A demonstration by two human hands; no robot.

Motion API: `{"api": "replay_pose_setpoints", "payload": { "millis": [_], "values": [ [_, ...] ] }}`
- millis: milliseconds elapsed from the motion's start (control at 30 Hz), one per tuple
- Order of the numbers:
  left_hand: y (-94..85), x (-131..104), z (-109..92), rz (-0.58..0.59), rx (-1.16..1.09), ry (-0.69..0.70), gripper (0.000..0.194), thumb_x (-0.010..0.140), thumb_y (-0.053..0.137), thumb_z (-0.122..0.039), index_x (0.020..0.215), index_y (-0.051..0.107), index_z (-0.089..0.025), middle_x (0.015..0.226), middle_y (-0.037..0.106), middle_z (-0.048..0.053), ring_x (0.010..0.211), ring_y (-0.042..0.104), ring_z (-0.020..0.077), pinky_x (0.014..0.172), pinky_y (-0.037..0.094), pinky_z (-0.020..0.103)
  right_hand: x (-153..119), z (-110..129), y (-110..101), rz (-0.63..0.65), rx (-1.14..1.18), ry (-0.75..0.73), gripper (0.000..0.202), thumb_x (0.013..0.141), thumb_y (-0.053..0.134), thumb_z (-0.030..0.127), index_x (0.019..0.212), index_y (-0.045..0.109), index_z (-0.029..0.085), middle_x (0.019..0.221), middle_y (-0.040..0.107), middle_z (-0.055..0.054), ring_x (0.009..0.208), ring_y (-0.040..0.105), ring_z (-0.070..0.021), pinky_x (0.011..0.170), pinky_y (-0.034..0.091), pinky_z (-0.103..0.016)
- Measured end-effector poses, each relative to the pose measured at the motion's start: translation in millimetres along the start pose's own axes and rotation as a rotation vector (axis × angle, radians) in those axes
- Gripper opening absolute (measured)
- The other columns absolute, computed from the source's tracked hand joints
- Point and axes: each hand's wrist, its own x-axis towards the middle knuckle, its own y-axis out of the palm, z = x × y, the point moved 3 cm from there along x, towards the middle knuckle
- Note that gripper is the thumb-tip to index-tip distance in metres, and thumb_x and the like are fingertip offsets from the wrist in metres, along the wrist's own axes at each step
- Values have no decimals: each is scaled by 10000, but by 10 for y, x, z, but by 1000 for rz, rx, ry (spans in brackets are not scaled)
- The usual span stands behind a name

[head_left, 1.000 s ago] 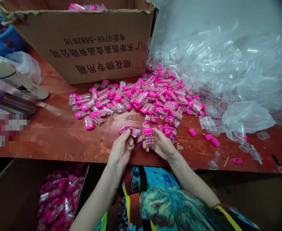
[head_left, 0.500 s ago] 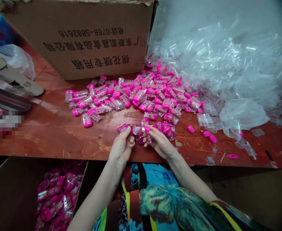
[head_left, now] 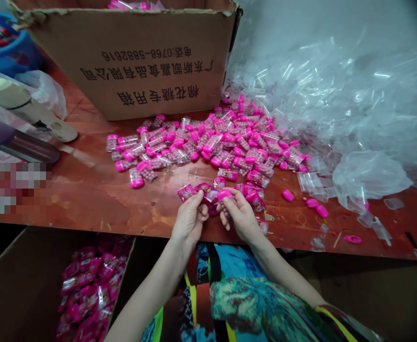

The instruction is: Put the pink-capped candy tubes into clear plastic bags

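My left hand [head_left: 190, 216] pinches a pink printed wrapper [head_left: 202, 188] near the table's front edge. Just to its right, my right hand [head_left: 240, 213] is closed on a small clear bottle with a pink cap [head_left: 224, 194] and pink candy balls inside. The cap points toward my left hand. Several printed pink sleeves [head_left: 249, 189] lie around and behind my right hand. Farther back spreads a pile of candy-filled bottles with pink caps [head_left: 212, 142].
A large cardboard box [head_left: 140, 71] stands behind the bottles. Clear plastic pieces [head_left: 329, 104] heap up at the right, with loose pink caps [head_left: 311, 203] before them. Two drink flasks [head_left: 33, 111] lie left. Below, an open carton holds wrapped pink packs [head_left: 87, 289].
The view has shifted, so the table items appear farther right. My right hand has raised the bottle's cap slightly toward the wrapper, and the cap now shows more fully.
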Motion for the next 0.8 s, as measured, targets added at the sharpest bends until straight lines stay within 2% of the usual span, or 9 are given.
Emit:
{"api": "replay_pose_setpoints", "payload": {
  "millis": [267, 500, 600, 700, 800],
  "values": [
    [18, 11, 57, 28, 68, 16, 366, 664, 869, -394, 716, 610, -141, 435, 514, -34, 387, 420, 65, 385, 278, 166, -42, -31, -13, -3, -111, -12, 536, 896, 625, 520, 1300, 430, 227, 762, 620, 48, 404, 509, -66, 307, 357, -153],
    [54, -19, 72, 158, 159, 1, 363, 755, 795, -447, 686, 616, -139, 471, 536, -5, 423, 438, 74, 404, 263, 177, -60, -46, -33, 52, -137, 2, 618, 921, 605, 492, 1427, 351, 245, 778, 617, 44, 389, 479, -56, 329, 305, -170],
    [70, -43, 95, 195, 239, -26, 425, 771, 772, -479, 609, 602, -125, 468, 524, 8, 407, 406, 62, 393, 228, 189, -58, -55, -24, 84, -115, 9, 595, 932, 602, 470, 1433, 359, 259, 731, 555, 72, 394, 426, -48, 362, 298, -180],
    [70, -57, 108, 193, 312, -47, 450, 742, 796, -472, 555, 590, -118, 424, 466, -7, 388, 361, 51, 387, 183, 196, -56, -35, -6, 107, -134, -13, 546, 933, 618, 438, 1409, 417, 262, 711, 498, 72, 481, 423, -64, 428, 322, -186],
    [62, -56, 73, 174, 300, -41, 444, 713, 823, -448, 535, 568, -132, 402, 429, -25, 380, 332, 45, 394, 171, 199, -75, -12, -11, 114, -138, -47, 563, 919, 651, 411, 1416, 417, 289, 820, 553, 34, 590, 490, -85, 494, 378, -196]
  ]
}}
